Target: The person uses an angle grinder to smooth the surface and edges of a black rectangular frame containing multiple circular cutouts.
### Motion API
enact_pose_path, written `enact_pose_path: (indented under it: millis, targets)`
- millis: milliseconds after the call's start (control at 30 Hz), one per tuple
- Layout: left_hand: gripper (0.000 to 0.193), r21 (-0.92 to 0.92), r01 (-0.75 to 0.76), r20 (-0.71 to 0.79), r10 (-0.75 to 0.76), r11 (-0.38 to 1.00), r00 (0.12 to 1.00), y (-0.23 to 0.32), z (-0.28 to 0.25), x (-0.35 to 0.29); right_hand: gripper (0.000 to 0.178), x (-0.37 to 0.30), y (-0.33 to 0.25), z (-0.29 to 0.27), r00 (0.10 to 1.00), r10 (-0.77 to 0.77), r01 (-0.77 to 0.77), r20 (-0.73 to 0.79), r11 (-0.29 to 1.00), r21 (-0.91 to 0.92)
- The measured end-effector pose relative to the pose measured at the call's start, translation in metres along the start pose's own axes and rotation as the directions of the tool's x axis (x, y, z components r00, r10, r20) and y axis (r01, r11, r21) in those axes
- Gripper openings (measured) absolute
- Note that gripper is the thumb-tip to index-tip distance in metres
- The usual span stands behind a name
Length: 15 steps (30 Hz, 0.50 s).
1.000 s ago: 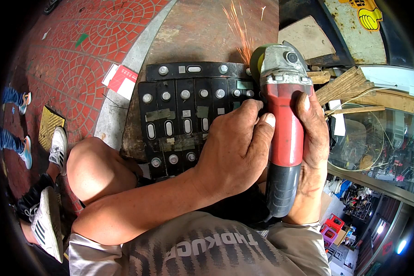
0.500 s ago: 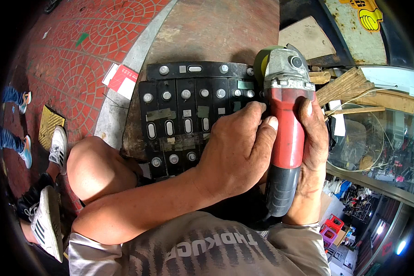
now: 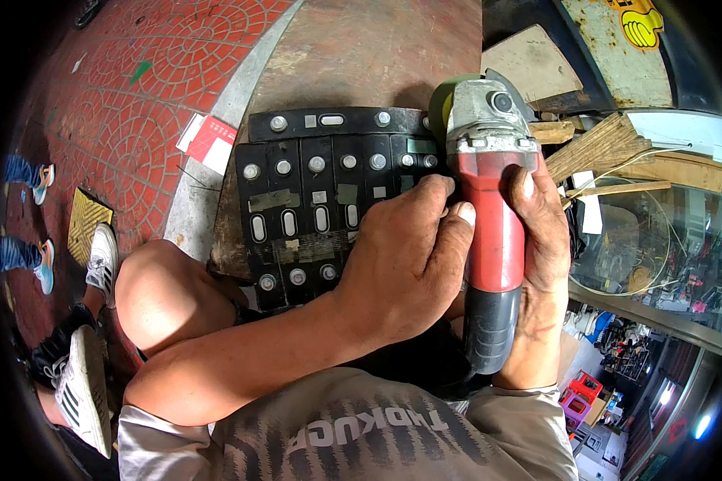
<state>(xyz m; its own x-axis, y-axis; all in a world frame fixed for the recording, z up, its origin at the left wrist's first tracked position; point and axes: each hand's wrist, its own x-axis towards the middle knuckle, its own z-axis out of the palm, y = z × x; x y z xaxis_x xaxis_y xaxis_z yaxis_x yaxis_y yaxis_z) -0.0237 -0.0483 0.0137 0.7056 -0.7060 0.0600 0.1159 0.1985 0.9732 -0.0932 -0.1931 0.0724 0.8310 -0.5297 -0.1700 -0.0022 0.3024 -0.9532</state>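
Note:
A red and grey angle grinder (image 3: 489, 184) points away from me, its head at the right end of a black battery block (image 3: 313, 200) with round metal terminals and oval caps. My left hand (image 3: 409, 264) wraps the red body from the left, fingers over it. Along the right side of the body lies my right hand (image 3: 537, 256), gripping it down to the black rear handle. No sparks show at the disc, which is mostly hidden behind the grey head.
The battery lies on a brown slab (image 3: 361, 56) beside red patterned paving (image 3: 112, 96). A red and white card (image 3: 208, 140) lies at its left. Wood scraps (image 3: 618, 152) and a glass case stand at the right. My bent knee (image 3: 164, 297) is below left. Another person's shoes (image 3: 44, 264) show far left.
Sparks flew from the grinder's disc one second ago; none show now. The grinder and both hands have stayed almost in the same place.

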Motion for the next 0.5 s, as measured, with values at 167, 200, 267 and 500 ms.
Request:
enact_pose_path:
  millis: [167,200,267,500]
  targets:
    - [0.024,-0.026,-0.037,-0.021,0.036,0.999,0.999,-0.004,0.004,0.000,0.094,-0.002,0.005,-0.007,0.999,-0.032,0.033,-0.016,0.999,0.012]
    - [0.024,-0.025,-0.036,-0.018,0.036,0.999,0.999,-0.004,0.005,0.000,0.094,-0.003,0.006,-0.009,0.999,-0.035,0.035,-0.021,0.999,0.014]
    - [0.024,-0.024,-0.036,-0.013,0.035,0.999,0.999,-0.005,0.006,0.000,0.093,-0.004,0.007,-0.013,0.999,-0.036,0.036,-0.029,0.999,0.009]
    - [0.024,0.005,-0.029,-0.010,0.029,1.000,1.000,-0.003,0.003,0.001,0.093,-0.006,0.007,-0.005,0.999,-0.016,0.016,-0.043,1.000,0.012]
